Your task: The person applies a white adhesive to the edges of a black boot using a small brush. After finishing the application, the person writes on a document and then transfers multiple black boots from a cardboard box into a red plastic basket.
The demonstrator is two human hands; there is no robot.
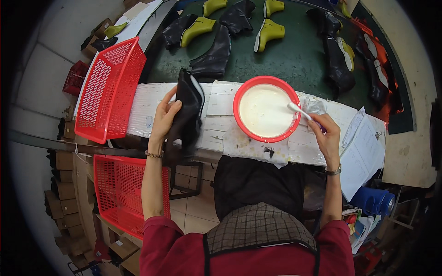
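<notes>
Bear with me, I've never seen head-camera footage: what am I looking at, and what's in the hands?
There is no machine here: a person is working bare-handed. The single picture comes from a wide fisheye camera worn on the head, looking down, so straight edges bend toward the rim and the forearms come in from below.

The left hand holds a shiny black boot. The right hand holds a slim white-headed brush, its head over a round red bowl of creamy white liquid.

The bowl stands on a stained white worktop. Beyond is a flat dark green surface carrying black boots and yellow-green foot-shaped forms.
</notes>
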